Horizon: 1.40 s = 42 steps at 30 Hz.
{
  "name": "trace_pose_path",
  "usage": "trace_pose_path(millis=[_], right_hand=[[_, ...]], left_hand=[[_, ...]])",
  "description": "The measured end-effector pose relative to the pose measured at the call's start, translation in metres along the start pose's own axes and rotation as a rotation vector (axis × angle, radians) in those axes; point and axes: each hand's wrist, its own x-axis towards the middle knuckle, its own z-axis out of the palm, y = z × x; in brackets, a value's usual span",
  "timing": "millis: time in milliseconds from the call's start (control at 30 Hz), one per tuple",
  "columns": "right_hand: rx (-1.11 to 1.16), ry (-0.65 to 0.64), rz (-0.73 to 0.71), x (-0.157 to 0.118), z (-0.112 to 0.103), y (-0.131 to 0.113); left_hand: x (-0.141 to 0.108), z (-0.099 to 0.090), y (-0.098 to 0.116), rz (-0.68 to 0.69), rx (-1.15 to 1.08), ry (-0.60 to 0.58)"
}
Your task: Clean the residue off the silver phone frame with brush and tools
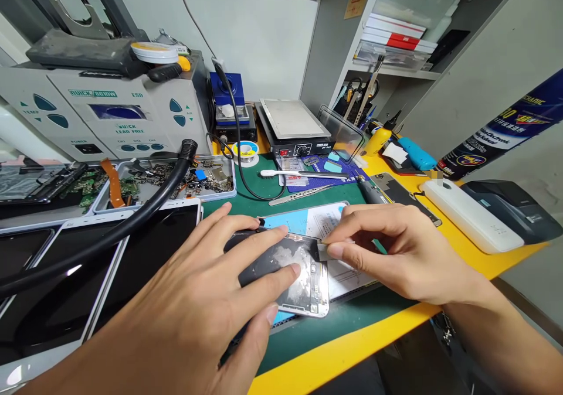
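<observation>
Pinning the phone frame (299,278) flat with my left hand (193,319), fingers spread: index along its far edge, middle finger pressing on the middle of the back, thumb at the near edge. Nothing is closed around it; the hand bears down rather than clasps. The frame lies on the blue-and-white work pad (321,222), which sits on the green mat (259,187), near the front edge of the yellow bench (396,330).

My right hand (396,254) comes in from the frame's right side, thumb and forefinger pinched tight on a small thin piece (324,250) at the frame's upper right corner. Cannot tell whether it is a blade, a pick or a tab; it is mostly hidden by the fingertips.

Handling judgement: the frame looks light, thin and stiff, with a whitish residue patch on the dark back. Likely fragile under bending, and its metal rim probably slides on the pad, hence the flat downward press. Best hold is by the long edges or flat palm pressure, not the corners and not over the residue.

Around the frame: a black hose (132,219) crosses dark screens (65,289) to its left; beyond it lie a white brush (285,173), tweezers (303,193) and a hot plate (294,126); a parts tray (185,178) sits beyond-left, a white block (470,213) to the right.
</observation>
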Motion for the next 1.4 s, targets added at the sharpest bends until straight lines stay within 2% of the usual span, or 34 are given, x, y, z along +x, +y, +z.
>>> trace_pose_path(millis=[133, 267, 333, 500, 633, 733, 800, 867, 967, 1133, 1400], right_hand=[[0.016, 0.059, 0.01, 0.001, 0.001, 0.001], [0.037, 0.157, -0.013, 0.003, 0.002, 0.001], [0.055, 0.167, -0.011, 0.002, 0.001, 0.001], [0.222, 0.045, 0.109, -0.002, -0.003, 0.001], [0.385, -0.096, 0.246, -0.006, -0.004, -0.002], [0.442, -0.199, 0.276, -0.006, -0.002, -0.006], [0.485, -0.233, 0.249, -0.005, 0.001, -0.008], [0.493, -0.212, 0.225, -0.004, 0.005, -0.009], [0.389, -0.162, 0.143, -0.003, 0.011, -0.01], [0.142, -0.161, -0.095, 0.0, 0.019, -0.011], [0.046, -0.18, -0.137, 0.001, 0.018, -0.014]], left_hand=[[-0.001, -0.001, 0.001, 0.005, 0.002, -0.005], [0.003, -0.004, 0.002, 0.098, -0.072, 0.019], [0.006, -0.007, 0.002, 0.103, -0.108, 0.034], [0.01, -0.013, -0.002, -0.077, -0.005, 0.147], [0.012, -0.012, -0.005, -0.105, 0.093, 0.14], [0.013, -0.011, -0.005, -0.107, 0.081, 0.115], [0.013, -0.011, -0.004, -0.105, 0.054, 0.063], [0.011, -0.012, -0.003, -0.115, 0.019, -0.011], [0.008, -0.014, -0.002, -0.133, -0.013, -0.086], [0.007, -0.013, 0.0, -0.137, -0.003, -0.121], [0.006, -0.01, 0.003, -0.141, 0.009, -0.116]])
